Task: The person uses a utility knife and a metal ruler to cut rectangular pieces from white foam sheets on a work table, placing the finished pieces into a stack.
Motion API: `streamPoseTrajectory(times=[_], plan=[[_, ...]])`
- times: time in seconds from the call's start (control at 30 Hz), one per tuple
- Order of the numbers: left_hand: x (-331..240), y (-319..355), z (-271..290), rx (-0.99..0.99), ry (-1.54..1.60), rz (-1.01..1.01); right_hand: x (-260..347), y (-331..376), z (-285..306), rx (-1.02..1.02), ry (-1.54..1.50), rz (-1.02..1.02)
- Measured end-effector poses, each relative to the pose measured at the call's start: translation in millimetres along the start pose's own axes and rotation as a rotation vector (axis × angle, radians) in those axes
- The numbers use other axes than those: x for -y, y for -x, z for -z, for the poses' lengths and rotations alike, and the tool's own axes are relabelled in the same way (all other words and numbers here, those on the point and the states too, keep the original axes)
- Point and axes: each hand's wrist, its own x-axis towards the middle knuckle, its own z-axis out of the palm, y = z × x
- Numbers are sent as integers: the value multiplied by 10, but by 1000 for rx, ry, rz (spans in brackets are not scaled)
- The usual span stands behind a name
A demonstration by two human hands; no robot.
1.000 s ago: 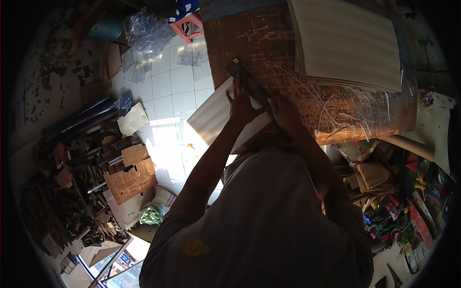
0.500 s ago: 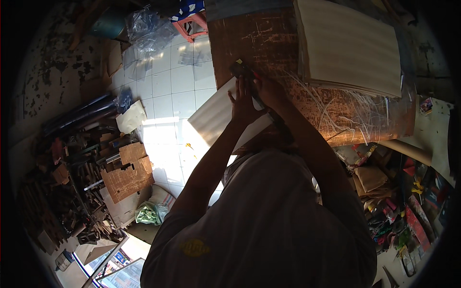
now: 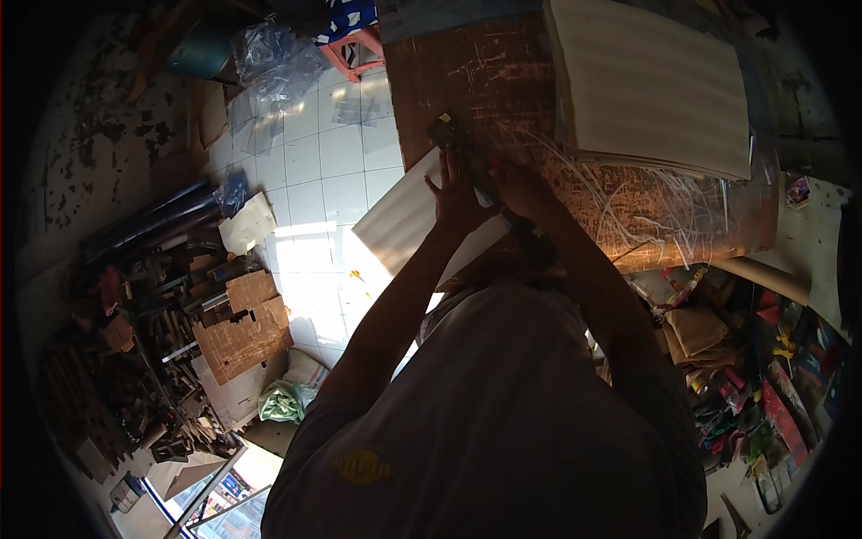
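At the near left corner of the scarred brown worktop (image 3: 503, 81), the person is working with both hands on a pale ribbed sheet (image 3: 400, 229), which looks like corrugated board or plastic. The sheet is hanging off that corner of the worktop, its far edge resting on the wood and the rest jutting out over the white floor tiles (image 3: 310, 166) on the worktop's left.

The left hand (image 3: 458, 193) is pressing down on the sheet's far edge with fingers spread and fairly flat; it is steadying rather than gripping. The right hand (image 3: 521, 184), just beside it toward the worktop's middle, is curled around a dark slim tool (image 3: 449, 135) whose tip is pointing away along the sheet's edge. What kind of tool it is cannot be told in the shadow, nor how tightly the fingers are closing.

Judging by its thinness and overhang, the sheet is probably light and moderately stiff along its ribs but ready to bend or crease across them. It would best be taken along an edge, with the palm flat, close to where the worktop is supporting it.

Farther back on the worktop a stack of similar ribbed sheets (image 3: 655, 81) is lying, with thin pale offcut strips (image 3: 620, 193) scattered in front of it.
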Motion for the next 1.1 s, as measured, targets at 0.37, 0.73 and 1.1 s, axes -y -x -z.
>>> streamPoseTrajectory(times=[0.37, 0.73, 1.1], plan=[[-59, 7, 23, 44, -21, 21, -755, 1417, -154, 34, 15, -131], [-2, 9, -50, -3, 39, -31, -863, 1706, -91, 29, -62, -188], [-3, 8, -97, 25, -44, -28, -702, 1525, -266, -129, -45, -135]])
